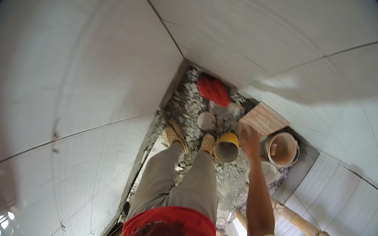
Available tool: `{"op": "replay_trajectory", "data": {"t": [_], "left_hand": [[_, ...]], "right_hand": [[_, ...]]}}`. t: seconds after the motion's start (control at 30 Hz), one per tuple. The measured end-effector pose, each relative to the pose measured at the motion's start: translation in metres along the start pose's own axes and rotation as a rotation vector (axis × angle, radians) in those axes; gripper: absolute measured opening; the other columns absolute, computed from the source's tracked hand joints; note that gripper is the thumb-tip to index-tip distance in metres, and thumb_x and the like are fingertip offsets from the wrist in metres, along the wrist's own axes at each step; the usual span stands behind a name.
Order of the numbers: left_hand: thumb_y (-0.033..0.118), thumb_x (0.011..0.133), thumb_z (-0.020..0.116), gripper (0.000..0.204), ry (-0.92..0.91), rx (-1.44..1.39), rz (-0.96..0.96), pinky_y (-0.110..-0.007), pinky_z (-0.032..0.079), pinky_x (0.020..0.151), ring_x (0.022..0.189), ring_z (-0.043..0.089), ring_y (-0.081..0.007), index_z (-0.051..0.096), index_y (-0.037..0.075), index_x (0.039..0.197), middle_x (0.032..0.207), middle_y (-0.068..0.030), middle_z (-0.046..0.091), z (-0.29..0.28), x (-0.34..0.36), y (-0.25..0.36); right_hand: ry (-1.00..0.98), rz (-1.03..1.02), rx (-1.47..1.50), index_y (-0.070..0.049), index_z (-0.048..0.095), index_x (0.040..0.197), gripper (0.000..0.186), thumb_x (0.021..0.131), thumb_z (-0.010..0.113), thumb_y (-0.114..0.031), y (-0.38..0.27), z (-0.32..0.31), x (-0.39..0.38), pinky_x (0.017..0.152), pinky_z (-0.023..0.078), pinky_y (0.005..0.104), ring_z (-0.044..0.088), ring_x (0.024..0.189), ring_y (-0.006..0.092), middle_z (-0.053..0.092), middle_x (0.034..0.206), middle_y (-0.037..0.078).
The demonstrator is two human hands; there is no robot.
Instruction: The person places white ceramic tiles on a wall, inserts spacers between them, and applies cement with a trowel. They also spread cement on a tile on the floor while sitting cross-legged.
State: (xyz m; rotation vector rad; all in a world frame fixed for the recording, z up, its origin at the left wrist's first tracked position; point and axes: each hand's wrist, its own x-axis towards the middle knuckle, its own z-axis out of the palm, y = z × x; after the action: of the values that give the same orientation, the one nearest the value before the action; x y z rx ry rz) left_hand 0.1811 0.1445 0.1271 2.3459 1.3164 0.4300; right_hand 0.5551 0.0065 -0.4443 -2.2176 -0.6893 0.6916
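My right hand [249, 138] reaches down at the right of my feet, closed at the near left edge of a square tan tile [265, 118] with a streaked face. The fingers are small and partly blurred against the tile. Beside this hand, on its left, stands a yellow-rimmed bucket [227, 149] with a dark grey inside. On its right is a pale round bucket [282, 149] with something brownish in it. My left hand is out of view.
Rubble and broken chips [187, 99] cover the corner floor around my tan clogs [207, 143]. A red bundle [213, 90] lies at the back by a grey block [226, 109]. Large white wall tiles [85, 52] rise around. Bamboo poles [303, 225] cross at lower right.
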Motion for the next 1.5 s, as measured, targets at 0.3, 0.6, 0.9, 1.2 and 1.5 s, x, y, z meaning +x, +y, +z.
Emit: {"op": "replay_trajectory", "data": {"t": [0.3,0.6,0.9,1.2,1.5], "left_hand": [[0.026,0.09,0.079,0.048,-1.066,-0.299,-0.301,-0.04,0.056,0.087,0.1,0.069,-0.0269,0.064,0.004,0.13,0.12,-0.0146,0.067,0.36,0.045,-0.16],[0.021,0.093,0.076,0.043,-0.981,-0.375,-0.291,-0.039,0.055,0.09,0.101,0.071,-0.0273,0.062,0.001,0.129,0.117,-0.0156,0.069,0.625,0.021,-0.26],[0.024,0.096,0.073,0.041,-1.0,-0.365,-0.491,-0.038,0.056,0.085,0.097,0.071,-0.0254,0.063,-0.002,0.126,0.116,-0.0178,0.071,0.72,-0.027,-0.36],[0.02,0.098,0.07,0.036,-0.965,-0.443,-0.546,-0.035,0.058,0.082,0.096,0.073,-0.0225,0.064,-0.004,0.124,0.115,-0.0166,0.071,0.721,-0.034,-0.38],[0.017,0.099,0.068,0.026,-0.846,-0.609,-0.37,-0.033,0.059,0.076,0.091,0.073,-0.0212,0.069,0.003,0.12,0.109,-0.0133,0.073,0.684,-0.016,-0.288]], "right_hand": [[-0.341,0.599,-0.095,-0.005,0.071,0.118,0.03,0.094,0.06,-0.018,0.271,0.119,-0.148,0.093,0.053,0.0507,0.069,0.107,0.0417,0.073,0.111,0.024],[-0.194,0.794,0.007,-0.002,0.07,0.113,0.029,0.09,0.064,-0.019,0.473,0.285,-0.109,0.08,0.057,0.0521,0.071,0.091,0.0447,0.073,0.094,0.025],[-0.037,0.413,-0.852,-0.005,0.062,0.134,0.047,0.091,0.071,-0.022,0.589,0.363,-0.095,0.075,0.061,0.0357,0.071,0.103,0.025,0.07,0.123,0.01],[0.198,1.014,0.024,-0.003,0.066,0.108,0.026,0.1,0.061,-0.027,0.535,0.35,-0.077,0.062,0.057,0.0358,0.074,0.079,0.0214,0.075,0.095,0.014],[0.078,0.346,-0.012,-0.001,0.066,0.095,0.016,0.098,0.065,-0.017,0.264,0.199,-0.112,0.059,0.053,0.0364,0.072,0.065,0.0237,0.069,0.072,0.014]]}}
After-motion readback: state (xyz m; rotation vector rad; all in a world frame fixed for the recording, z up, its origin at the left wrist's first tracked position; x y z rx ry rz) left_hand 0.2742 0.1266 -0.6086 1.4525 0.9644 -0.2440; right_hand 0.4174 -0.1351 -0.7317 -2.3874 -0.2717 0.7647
